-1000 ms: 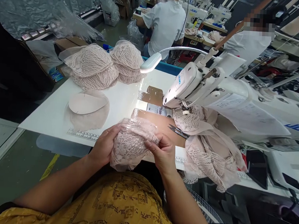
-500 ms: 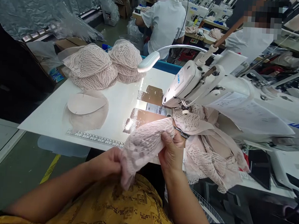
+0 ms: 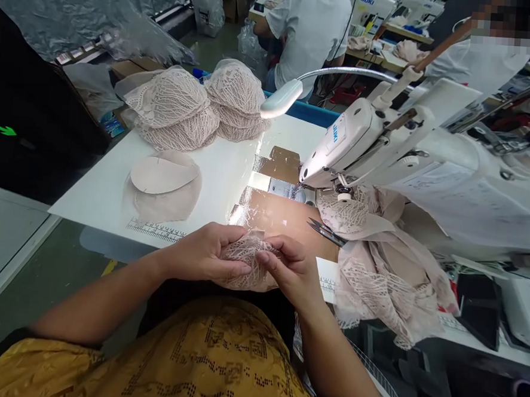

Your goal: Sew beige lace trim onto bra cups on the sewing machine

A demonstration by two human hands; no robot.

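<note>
Between both hands, at the table's front edge, is a pale pink lace bra cup (image 3: 251,275). My left hand (image 3: 208,252) grips its left side, thumb on top. My right hand (image 3: 294,269) pinches its right side between thumb and fingers. Part of the cup is hidden by my fingers. Thread snips (image 3: 326,231) lie just beyond my right hand, near the sewing machine (image 3: 335,143). To the right of them, more lace pieces (image 3: 386,278) lie in a heap that hangs over the table edge.
Two stacks of lace cups (image 3: 176,106) stand at the back left of the white table (image 3: 100,179). In front of them lies a cup-shaped template (image 3: 163,175) on sheer fabric. A lamp (image 3: 282,99) reaches over the table. A co-worker in a white shirt (image 3: 314,28) sits beyond.
The lace cup has been drawn down and left towards my body, and is now bunched between both hands. My left hand has moved up beside the right. The snips are now uncovered.
</note>
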